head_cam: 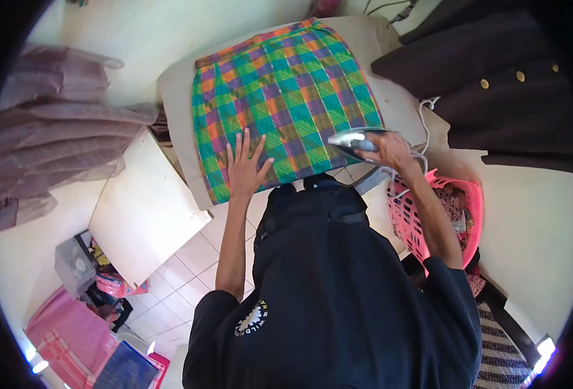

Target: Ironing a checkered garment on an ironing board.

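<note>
A green, orange and purple checked skirt [286, 97] is spread over a beige-covered ironing board [177, 102], its waistband at the far end. My left hand [245, 167] lies with fingers spread on the cloth near its front left edge. In my right hand [393, 150] is a clothes iron [352, 141], gripped by its handle. The iron is over the skirt's front right corner with its tip pointing left; whether its soleplate touches the cloth cannot be seen. A pale cord [425, 126] runs beside the iron at the board's right edge.
A pink plastic laundry basket [476, 219] holding clothes stands right of my body. Dark garments with gold buttons [510, 82] hang at the right, and a greyish-mauve curtain [67, 116] at the left. A white panel [145, 209] stands left of the board, above the tiled floor [189, 272].
</note>
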Motion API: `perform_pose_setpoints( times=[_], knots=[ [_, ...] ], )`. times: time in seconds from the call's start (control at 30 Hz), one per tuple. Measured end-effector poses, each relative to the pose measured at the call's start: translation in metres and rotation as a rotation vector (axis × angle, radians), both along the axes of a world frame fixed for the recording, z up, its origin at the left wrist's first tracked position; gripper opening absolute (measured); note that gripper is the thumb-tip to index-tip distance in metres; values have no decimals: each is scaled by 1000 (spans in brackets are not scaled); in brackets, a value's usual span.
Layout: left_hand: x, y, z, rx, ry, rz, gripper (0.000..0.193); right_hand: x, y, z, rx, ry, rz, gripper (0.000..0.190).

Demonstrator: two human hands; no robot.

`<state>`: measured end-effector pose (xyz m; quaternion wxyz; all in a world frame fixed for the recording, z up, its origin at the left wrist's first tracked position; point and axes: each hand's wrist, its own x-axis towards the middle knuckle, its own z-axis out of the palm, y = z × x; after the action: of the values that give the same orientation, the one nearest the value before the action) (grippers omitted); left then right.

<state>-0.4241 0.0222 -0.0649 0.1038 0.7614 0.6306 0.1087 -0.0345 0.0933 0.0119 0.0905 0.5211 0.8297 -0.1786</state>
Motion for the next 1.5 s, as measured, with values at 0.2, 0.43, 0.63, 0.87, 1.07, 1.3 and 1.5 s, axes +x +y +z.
perform_pose_setpoints(
  times=[0.2,0.43,0.63,0.87,1.07,1.3,1.5],
  knots=[
    [-73,-32,-6,25,102,181,56,-45,8,7,-36,1,406,55],
    [-112,-54,-25,105,47,328,50,-159,-22,-21,15,110,549,53],
    [-117,-53,-24,314,-325,490,40,-283,-45,-9,-1,182,497,51],
    [-108,-64,-15,219,-289,691,14,-287,-45,-11,12,167,442,50],
    [-114,-71,-28,253,-304,810,13,-227,-4,-13,186,97,223,53],
    [-92,-46,-13,221,-327,822,19,-220,56,-14,308,167,-90,53],
    [-94,-42,-29,208,-387,931,16,-216,55,-20,180,173,921,52]
  ],
)
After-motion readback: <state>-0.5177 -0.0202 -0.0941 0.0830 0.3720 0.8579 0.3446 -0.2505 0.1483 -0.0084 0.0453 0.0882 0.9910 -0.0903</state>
